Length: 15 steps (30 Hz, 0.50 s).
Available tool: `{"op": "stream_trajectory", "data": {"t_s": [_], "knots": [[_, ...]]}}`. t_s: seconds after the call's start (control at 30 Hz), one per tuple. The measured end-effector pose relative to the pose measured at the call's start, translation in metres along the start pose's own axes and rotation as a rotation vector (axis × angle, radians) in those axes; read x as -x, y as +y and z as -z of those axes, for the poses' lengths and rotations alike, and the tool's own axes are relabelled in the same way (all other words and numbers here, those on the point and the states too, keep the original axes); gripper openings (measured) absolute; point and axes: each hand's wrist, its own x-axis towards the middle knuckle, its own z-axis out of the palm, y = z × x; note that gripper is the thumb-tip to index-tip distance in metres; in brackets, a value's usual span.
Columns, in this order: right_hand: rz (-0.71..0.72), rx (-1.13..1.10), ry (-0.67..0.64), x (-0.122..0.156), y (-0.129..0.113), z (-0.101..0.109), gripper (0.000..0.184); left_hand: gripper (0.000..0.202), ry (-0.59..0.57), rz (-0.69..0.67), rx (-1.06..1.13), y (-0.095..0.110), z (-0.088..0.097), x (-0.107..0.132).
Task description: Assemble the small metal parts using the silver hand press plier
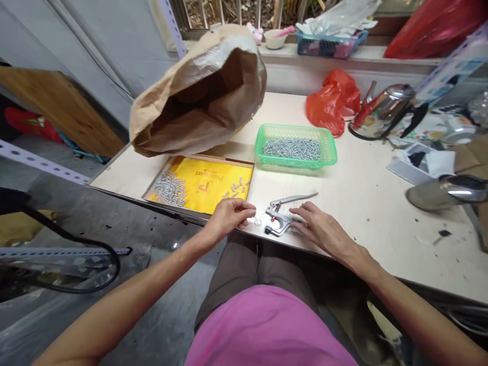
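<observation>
My left hand [231, 216] is closed in a pinch over the front edge of the table; what sits between its fingertips is too small to make out. Just right of those fingertips lies a small clear ring-like piece [257, 222]. Silver hand pliers [280, 223] with a spring and a C-shaped jaw rest on the tabletop between my hands. My right hand [324, 226] is open beside them, fingers stretched out over the lower handle; whether they touch it I cannot tell. A shallow tray [202, 185] with yellow lining holds a pile of small metal pins [170, 189] and several loose metal pieces [236, 189].
A green basket [295, 163] of small metal parts stands behind the pliers. An open brown paper bag [198, 96] leans over the tray. To the right are a red plastic bag [331, 104], a kettle [383, 112], a small white box [409, 165] and a metal cup [438, 194].
</observation>
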Motion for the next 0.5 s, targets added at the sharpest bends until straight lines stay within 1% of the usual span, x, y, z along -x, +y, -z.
{"op": "stream_trajectory", "data": {"t_s": [0.07, 0.1, 0.17, 0.27, 0.4, 0.5], "knots": [[-0.069, 0.060, -0.044, 0.019, 0.009, -0.007, 0.030, 0.014, -0.036, 0.007, -0.064, 0.000, -0.024, -0.002], [-0.097, 0.075, -0.055, 0.024, 0.011, -0.011, 0.028, 0.014, -0.050, 0.015, -0.093, -0.001, -0.034, -0.005], [-0.129, 0.090, -0.059, 0.030, 0.013, -0.017, 0.028, 0.016, -0.074, 0.038, -0.153, -0.005, -0.046, -0.012], [-0.120, 0.108, -0.052, 0.030, 0.011, -0.019, 0.030, 0.020, -0.098, 0.091, -0.244, -0.007, -0.053, -0.023], [-0.117, 0.103, -0.060, 0.029, 0.006, -0.014, 0.031, 0.025, -0.131, 0.112, -0.329, -0.005, -0.055, -0.032], [-0.118, 0.102, -0.068, 0.030, 0.006, -0.012, 0.030, 0.023, -0.180, 0.142, -0.370, -0.004, -0.055, -0.037]]}}
